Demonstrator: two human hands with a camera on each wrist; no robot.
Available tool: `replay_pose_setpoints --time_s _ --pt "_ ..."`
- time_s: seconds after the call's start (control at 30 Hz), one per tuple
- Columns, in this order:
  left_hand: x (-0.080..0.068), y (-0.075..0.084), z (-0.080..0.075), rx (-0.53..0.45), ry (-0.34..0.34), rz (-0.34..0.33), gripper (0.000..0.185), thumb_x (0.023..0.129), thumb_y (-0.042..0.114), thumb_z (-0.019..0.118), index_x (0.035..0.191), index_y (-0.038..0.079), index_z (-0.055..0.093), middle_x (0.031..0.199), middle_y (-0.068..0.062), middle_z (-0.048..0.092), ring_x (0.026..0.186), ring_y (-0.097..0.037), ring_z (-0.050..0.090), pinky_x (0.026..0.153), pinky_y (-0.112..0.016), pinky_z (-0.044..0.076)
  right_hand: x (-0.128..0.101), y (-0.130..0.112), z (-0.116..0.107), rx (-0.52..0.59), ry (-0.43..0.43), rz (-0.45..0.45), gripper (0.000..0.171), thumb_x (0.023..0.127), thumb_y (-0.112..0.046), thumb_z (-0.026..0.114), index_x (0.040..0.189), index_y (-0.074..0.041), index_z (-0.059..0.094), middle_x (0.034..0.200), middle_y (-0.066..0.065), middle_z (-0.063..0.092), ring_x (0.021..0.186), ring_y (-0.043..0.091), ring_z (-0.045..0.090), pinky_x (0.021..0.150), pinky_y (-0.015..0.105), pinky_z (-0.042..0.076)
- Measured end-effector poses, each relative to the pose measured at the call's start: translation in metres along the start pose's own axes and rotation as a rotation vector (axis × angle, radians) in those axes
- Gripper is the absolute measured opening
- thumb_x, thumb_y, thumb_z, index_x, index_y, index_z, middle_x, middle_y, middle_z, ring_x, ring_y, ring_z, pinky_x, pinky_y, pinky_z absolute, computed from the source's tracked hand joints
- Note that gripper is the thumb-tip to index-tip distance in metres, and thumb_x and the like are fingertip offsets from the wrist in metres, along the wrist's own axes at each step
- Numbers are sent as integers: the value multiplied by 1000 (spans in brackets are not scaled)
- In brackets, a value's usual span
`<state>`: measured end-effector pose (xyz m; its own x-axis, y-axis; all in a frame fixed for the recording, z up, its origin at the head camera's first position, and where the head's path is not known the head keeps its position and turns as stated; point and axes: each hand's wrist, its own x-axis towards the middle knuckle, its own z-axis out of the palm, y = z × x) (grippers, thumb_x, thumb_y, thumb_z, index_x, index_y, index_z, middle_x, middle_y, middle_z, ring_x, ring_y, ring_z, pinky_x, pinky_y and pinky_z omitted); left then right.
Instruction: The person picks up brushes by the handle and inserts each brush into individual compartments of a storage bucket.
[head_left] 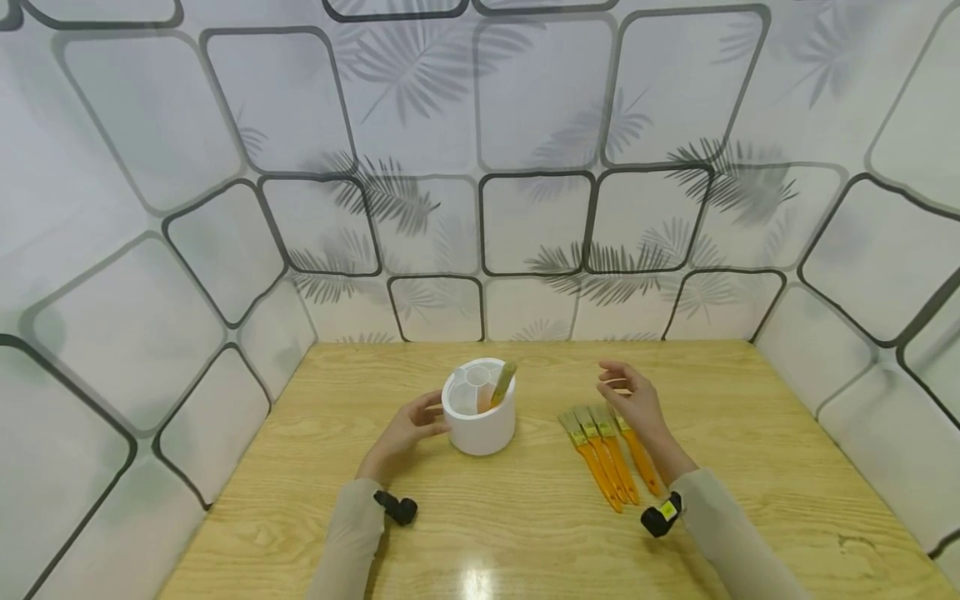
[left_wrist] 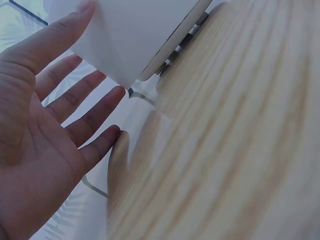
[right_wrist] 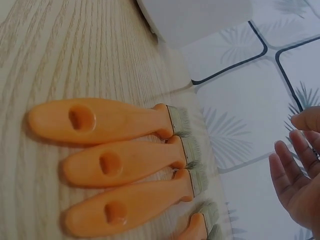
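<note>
A white round holder with inner compartments (head_left: 482, 435) stands on the wooden table. One paintbrush (head_left: 504, 382) leans inside it, bristles up, its lower part hidden by the wall. My left hand (head_left: 411, 427) is at the holder's left side. In the left wrist view its thumb and spread fingers (left_wrist: 97, 117) lie along the white wall without closing round it. Several paintbrushes with orange handles (head_left: 600, 467) lie side by side to the right, bristles pointing away. Above their bristle ends is my right hand (head_left: 633, 402), holding nothing, fingers loosely bent.
The wood-grain table (head_left: 525, 542) meets a patterned cloth backdrop (head_left: 536, 225) at the back and on both sides. Each wrist carries a small black camera, such as the one on the left wrist (head_left: 397, 507).
</note>
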<state>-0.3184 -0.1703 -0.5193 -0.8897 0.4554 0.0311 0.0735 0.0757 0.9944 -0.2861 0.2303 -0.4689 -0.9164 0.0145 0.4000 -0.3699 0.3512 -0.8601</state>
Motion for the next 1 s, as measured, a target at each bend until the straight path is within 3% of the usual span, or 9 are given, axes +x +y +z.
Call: replay_pose_setpoints --time_s 0.17,0.3,0.53,0.8,1.0 --pt "-1 2 1 2 4 -16 62 79 26 74 135 26 46 137 1 48 124 -22 47 107 -46 34 -1 -4 -3 -5 -7 8 36 89 -9 62 124 -2 55 107 26 58 88 17 57 68 13 49" --pt "-1 1 1 -1 -8 -2 64 80 25 73 137 25 44 139 0 47 125 -23 46 107 -46 34 1 12 -5 -14 -6 15 36 90 -15 62 124 -6 56 108 25 58 86 8 56 70 14 50" --pt "-1 2 2 -3 -24 9 67 80 22 73 139 23 41 140 -2 46 124 -24 47 106 -44 36 0 12 -8 -84 15 5 35 89 -15 63 122 -4 57 103 19 62 83 5 57 69 14 50" --pt "-1 4 4 -16 -15 -16 69 78 23 75 139 28 41 138 -1 47 123 -23 48 107 -44 34 -8 -21 -12 -78 17 42 33 88 -4 62 119 3 57 103 27 60 82 24 59 65 14 49" --pt "-1 4 4 25 -20 10 71 80 21 74 141 25 38 140 -4 46 124 -26 47 106 -46 35 -7 -10 -15 -91 3 75 34 89 -8 62 121 1 56 104 25 60 84 24 58 65 15 49"
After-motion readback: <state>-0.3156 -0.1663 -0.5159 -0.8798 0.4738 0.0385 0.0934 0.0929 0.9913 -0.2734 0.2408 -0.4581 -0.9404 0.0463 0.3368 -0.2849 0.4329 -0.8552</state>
